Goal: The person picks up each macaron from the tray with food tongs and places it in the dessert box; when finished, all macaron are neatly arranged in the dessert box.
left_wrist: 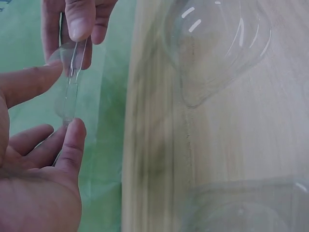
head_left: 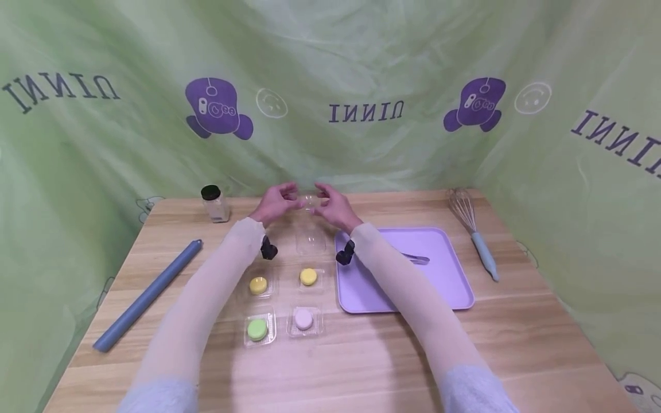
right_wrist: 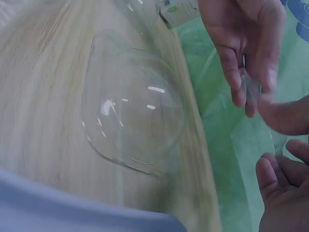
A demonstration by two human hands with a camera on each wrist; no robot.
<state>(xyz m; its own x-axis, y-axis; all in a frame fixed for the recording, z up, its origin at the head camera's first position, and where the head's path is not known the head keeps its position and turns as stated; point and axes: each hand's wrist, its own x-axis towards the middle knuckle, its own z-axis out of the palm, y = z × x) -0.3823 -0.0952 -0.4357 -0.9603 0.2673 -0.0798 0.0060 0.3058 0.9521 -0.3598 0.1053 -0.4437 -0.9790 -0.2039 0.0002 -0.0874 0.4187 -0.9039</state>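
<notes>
Over the far edge of the table, my left hand (head_left: 276, 203) and right hand (head_left: 334, 207) hold a small clear plastic shell (head_left: 308, 202) between them. In the left wrist view the clear shell (left_wrist: 71, 94) is seen edge-on, a rounded bulge on one side, with thumbs and fingers of both hands pinching its rim. Just nearer on the table lies another clear domed plastic shell (right_wrist: 140, 106). Closer still, a yellow macaron (head_left: 258, 285), a second yellow macaron (head_left: 308, 277), a green macaron (head_left: 257, 329) and a lilac macaron (head_left: 303, 319) each sit in a clear square holder.
A purple tray (head_left: 449, 289) with metal tongs (head_left: 418, 260) lies under my right forearm. Farther right is a whisk (head_left: 477, 238) with a blue handle. On the left are a blue rolling pin (head_left: 147, 298) and a black-lidded jar (head_left: 216, 205). Green cloth (head_left: 361, 155) hangs behind the table.
</notes>
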